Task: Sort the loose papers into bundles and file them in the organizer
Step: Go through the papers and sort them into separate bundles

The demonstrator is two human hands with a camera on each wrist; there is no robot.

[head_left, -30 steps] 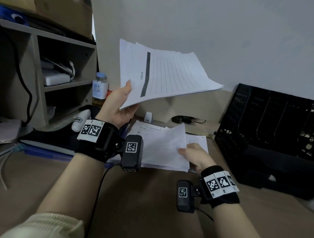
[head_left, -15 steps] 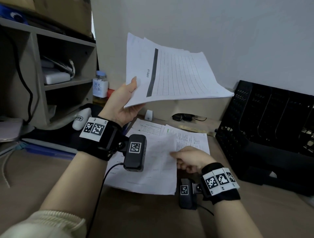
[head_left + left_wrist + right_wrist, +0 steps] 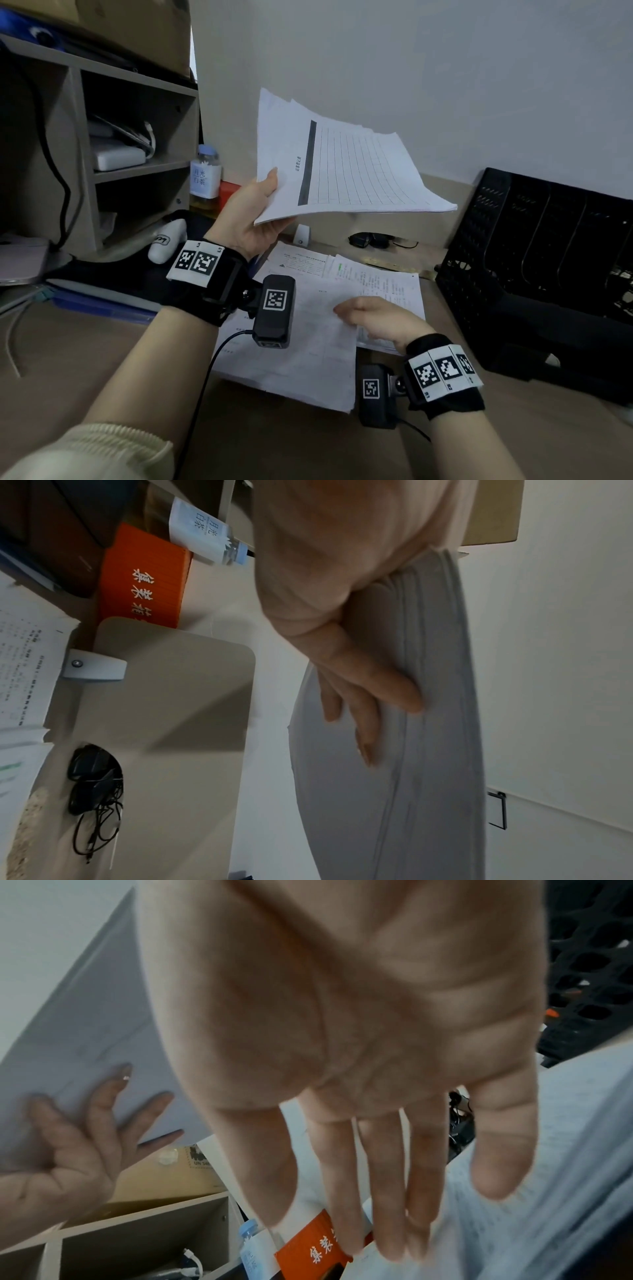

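Left hand (image 3: 247, 216) holds a bundle (image 3: 346, 171) of white ruled sheets, dark band across the top page, above the desk (image 3: 102, 359); thumb on top, fingers (image 3: 363, 723) spread beneath. Right hand (image 3: 375, 317), fingers straight and relaxed, hovers over loose printed papers (image 3: 308, 359) on the desk, left of the black organizer (image 3: 534, 267).

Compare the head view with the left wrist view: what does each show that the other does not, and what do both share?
Only the head view shows the printed grid on top of the held paper bundle, the right hand on the loose papers, and the black organizer.

Only the left wrist view shows the left hand's fingers spread flat under the bundle and its stacked sheet edges.

Both show the left hand holding the bundle, the labelled bottle and the black cable.
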